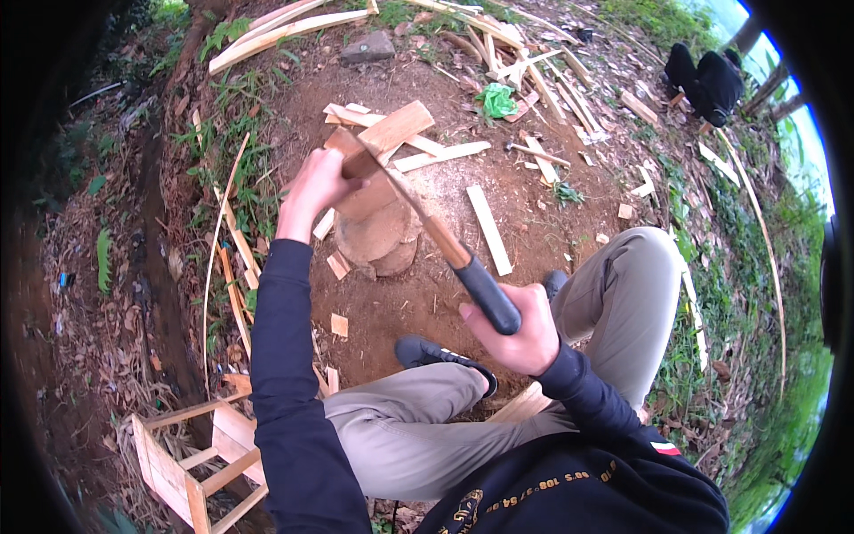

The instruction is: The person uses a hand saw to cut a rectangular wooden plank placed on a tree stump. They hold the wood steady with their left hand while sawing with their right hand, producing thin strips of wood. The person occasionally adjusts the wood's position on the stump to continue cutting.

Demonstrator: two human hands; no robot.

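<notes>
My left hand [316, 187] is closed on the side of a short brown wooden block [365, 198], held on top of a round wood stump [382, 245]. In my right hand [520, 334] is a machete [449, 245] with a wooden handle and a black grip. Its narrow dark blade slants up and left, and lies against or just over the block; I cannot tell whether it has cut in. Just beyond the blade a flat piece of plank [398, 127] rests across other light wood strips [440, 157].
A hammer [538, 154] and a loose strip [488, 230] lie on the dirt to the right. Farther off are a green plastic bag [496, 101], a pile of wood strips [556, 89] and a crouching person in dark clothes [707, 80]. A wooden frame [200, 467] stands at near left.
</notes>
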